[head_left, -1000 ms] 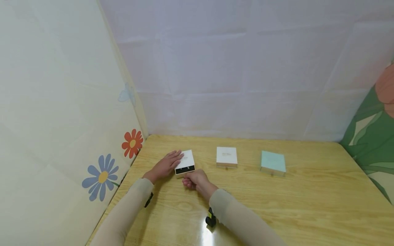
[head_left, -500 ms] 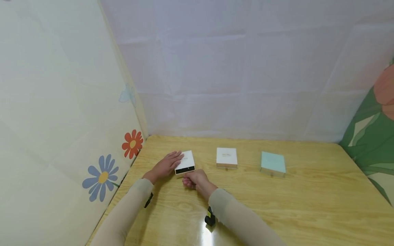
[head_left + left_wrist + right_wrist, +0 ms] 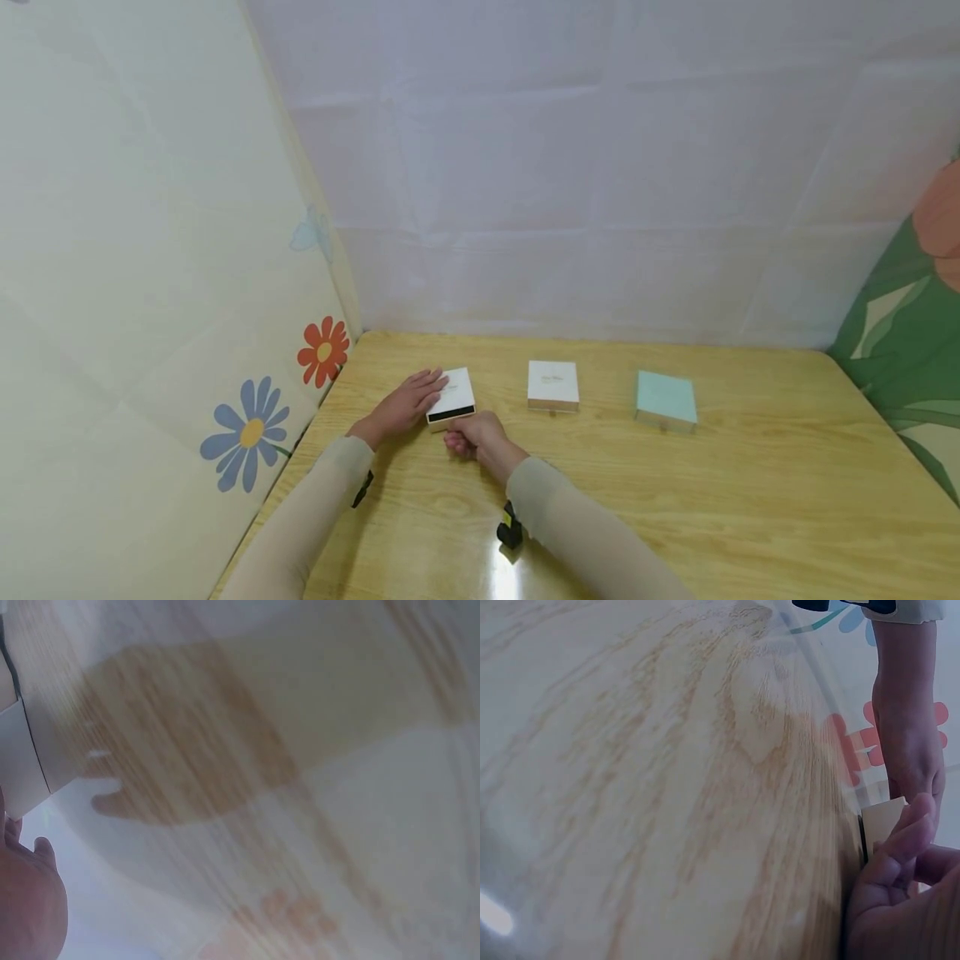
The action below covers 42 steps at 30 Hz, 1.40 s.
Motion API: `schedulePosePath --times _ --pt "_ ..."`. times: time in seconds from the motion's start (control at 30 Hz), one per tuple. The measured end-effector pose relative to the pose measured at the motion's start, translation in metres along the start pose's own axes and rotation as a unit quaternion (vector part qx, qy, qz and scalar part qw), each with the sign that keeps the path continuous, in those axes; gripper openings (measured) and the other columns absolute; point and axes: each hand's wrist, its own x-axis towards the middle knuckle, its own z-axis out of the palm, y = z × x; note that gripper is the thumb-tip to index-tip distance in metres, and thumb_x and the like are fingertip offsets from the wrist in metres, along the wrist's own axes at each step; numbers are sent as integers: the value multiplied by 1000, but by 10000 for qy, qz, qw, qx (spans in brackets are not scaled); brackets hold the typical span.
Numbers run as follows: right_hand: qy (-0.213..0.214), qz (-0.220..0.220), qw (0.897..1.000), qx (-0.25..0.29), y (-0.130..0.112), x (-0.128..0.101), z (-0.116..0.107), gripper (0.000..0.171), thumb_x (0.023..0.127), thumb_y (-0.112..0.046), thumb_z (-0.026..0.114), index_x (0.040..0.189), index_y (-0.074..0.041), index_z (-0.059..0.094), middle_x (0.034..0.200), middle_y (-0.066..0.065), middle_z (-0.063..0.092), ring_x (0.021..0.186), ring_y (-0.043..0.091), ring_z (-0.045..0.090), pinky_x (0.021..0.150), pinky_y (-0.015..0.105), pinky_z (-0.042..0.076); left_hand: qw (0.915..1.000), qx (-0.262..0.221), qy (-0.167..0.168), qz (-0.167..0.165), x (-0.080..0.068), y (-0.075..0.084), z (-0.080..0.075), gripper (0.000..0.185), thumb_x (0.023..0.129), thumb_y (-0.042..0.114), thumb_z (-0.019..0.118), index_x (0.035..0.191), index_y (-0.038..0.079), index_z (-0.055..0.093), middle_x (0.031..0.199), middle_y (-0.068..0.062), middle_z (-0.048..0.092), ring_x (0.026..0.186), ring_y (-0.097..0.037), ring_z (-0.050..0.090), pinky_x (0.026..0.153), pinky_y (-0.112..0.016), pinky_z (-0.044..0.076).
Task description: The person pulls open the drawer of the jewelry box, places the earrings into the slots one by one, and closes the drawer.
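At the left of the table in the head view, a small white drawer-style jewelry box has its drawer partly out, showing a narrow black strip inside. My left hand rests on the box's top with fingers laid out straight. Curled fingers of my right hand pinch at the drawer's front edge; the fingertips are partly hidden. In the left wrist view, the box and my left hand show at the left edge. My right hand covers much of the box in the right wrist view.
A second white box with a small pull tab stands in the middle of the wooden table, and a mint-green box to its right. Flower-printed cloth hangs at the left, and a pale cloth behind the table.
The drawer has slid further into the white box, the black strip narrowing and the small light items in it going out of sight. My right hand has edged slightly forward; my left stays put.
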Motion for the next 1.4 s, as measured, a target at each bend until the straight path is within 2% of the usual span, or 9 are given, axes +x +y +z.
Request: schedulePosePath --times 0.33,0.6,0.8,1.13,1.4 --pt "67 49 9999 114 -3 2 0 12 91 4 64 83 8 73 54 3 65 43 4 59 40 13 46 10000 -6 -13 -34 0 0 1 48 111 27 40 155 9 42 163 -13 33 151 -38 27 125 -54 21" --pt "54 41 9999 129 -7 2 1 15 91 5 62 79 6 72 54 3 64 43 4 58 40 13 46 9998 18 -103 -150 1 -2 1 48 112 30 37 157 13 40 165 -9 30 153 -35 23 126 -51 18" --pt "24 -5 9999 165 -5 6 1 13 91 5 62 87 11 73 53 2 64 43 4 58 40 13 46 9998 36 -112 -180 1 -2 2 49 112 31 37 157 12 40 165 -9 29 154 -35 22 126 -51 18" --pt "81 -9 9996 286 -6 10 3 19 90 7 61 74 3 70 52 2 63 43 4 58 40 13 46 9998 72 -89 -168 0 0 2 48 112 28 38 157 11 39 165 -10 29 153 -36 22 126 -52 19" --pt "165 14 9991 403 -7 11 4 12 91 7 62 83 8 71 53 3 64 43 6 59 40 13 47 9998 31 -109 -136 2 -1 3 49 112 29 38 157 11 39 165 -11 29 153 -36 21 126 -52 18"
